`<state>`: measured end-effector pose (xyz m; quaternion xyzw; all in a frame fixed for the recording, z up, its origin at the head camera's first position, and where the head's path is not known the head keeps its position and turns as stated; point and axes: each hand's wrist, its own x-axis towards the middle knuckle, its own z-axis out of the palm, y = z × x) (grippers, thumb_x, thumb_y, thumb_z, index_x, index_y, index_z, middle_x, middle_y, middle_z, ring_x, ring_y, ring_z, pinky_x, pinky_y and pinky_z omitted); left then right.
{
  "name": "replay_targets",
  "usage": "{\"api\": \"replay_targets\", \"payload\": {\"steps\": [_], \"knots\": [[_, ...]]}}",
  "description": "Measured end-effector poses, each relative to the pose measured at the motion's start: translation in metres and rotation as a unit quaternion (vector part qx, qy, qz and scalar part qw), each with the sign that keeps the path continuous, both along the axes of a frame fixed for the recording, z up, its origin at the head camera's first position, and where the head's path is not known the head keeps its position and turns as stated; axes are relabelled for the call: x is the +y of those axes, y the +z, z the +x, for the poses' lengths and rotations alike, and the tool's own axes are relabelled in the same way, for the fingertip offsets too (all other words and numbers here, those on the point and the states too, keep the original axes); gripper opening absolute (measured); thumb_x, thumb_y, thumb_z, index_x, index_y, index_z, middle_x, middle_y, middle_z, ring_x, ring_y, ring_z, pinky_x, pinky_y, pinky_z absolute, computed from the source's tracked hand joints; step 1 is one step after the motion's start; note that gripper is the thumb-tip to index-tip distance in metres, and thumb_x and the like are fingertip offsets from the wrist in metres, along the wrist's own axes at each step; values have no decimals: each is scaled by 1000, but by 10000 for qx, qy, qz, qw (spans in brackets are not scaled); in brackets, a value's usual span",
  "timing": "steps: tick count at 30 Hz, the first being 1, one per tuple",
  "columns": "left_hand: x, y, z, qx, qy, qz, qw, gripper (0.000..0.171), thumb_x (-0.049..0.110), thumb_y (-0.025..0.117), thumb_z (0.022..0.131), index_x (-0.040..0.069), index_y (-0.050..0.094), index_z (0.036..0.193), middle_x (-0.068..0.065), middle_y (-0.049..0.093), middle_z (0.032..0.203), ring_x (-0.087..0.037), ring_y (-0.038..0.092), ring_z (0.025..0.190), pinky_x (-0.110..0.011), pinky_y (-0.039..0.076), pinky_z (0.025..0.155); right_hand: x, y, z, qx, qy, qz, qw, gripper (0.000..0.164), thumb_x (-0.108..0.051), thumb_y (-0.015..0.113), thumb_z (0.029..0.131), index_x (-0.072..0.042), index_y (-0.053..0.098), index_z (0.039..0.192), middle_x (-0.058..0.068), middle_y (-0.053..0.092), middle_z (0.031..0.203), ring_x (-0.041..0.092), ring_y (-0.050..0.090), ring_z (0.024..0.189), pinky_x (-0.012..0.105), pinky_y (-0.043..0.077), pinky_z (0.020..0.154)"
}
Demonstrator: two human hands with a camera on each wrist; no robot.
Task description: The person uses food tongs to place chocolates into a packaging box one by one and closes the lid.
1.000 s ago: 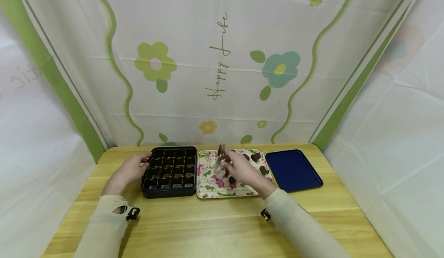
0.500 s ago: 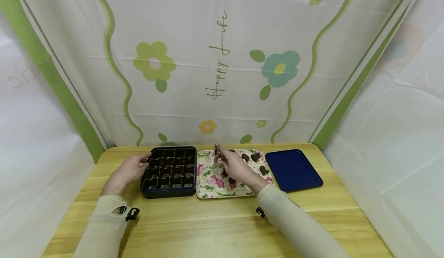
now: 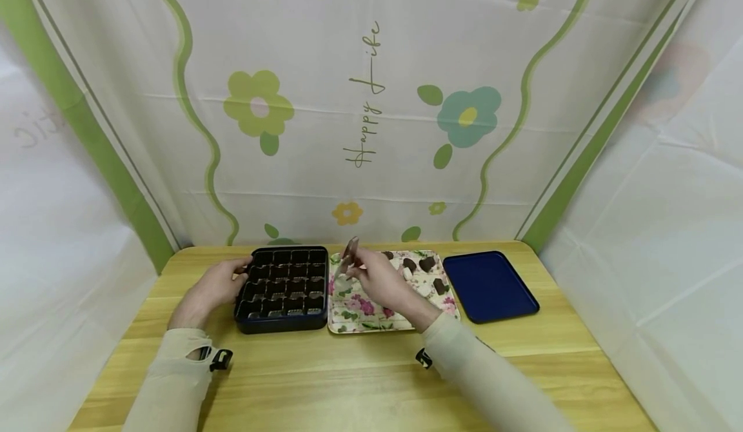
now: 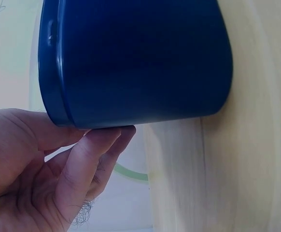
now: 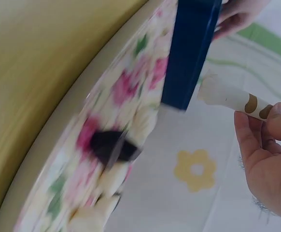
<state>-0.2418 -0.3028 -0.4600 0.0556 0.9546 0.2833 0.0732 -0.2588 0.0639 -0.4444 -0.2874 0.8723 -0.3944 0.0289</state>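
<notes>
Curtained booth [image 3: 685, 225]: flower-printed hangings [image 3: 313, 180] on three sides of a wood-grain tabletop [image 3: 325, 380].

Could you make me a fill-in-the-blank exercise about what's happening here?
1. The left hand touches the ____ side of the box.
2. The ____ hand holds a tool.
3. The tray right of the box is patterned with pink ____.
4. The plain square piece right of the tray is coloured ____.

Missing words: left; right; flowers; blue.
</notes>
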Motion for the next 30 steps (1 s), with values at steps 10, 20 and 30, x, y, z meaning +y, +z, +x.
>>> {"api": "replay_targets", "payload": {"steps": [10, 20, 30], "knots": [[-1, -1, 1, 26, 5, -10, 10000, 52, 9, 48, 110, -2, 39, 161, -41, 56, 143, -17, 60, 58, -30, 50, 56, -36, 1, 19, 92, 814, 30, 9966, 23, -13, 55, 108, -16, 62, 130, -3, 73, 112, 3, 68, 104, 16, 58, 97], [-2, -3, 0, 33, -14, 64, 10000, 52, 9, 48, 110, -3, 39, 160, -40, 57, 141, -17, 61, 59, -30, 50, 55, -49, -8, 19, 432, 1193, 373, 9912, 22, -5, 56, 107, -17, 64, 124, -5, 72, 106, 0, 67, 98, 12, 57, 86], [-4, -4, -1, 15, -7, 78, 10000, 52, 10, 47, 111, -2, 38, 161, -40, 56, 143, -16, 59, 57, -30, 50, 55, -48, -10, 18, 290, 1335, 255, 9903, 24, -11, 56, 108, -13, 61, 132, -3, 72, 110, 0, 67, 100, 12, 57, 88]]}}
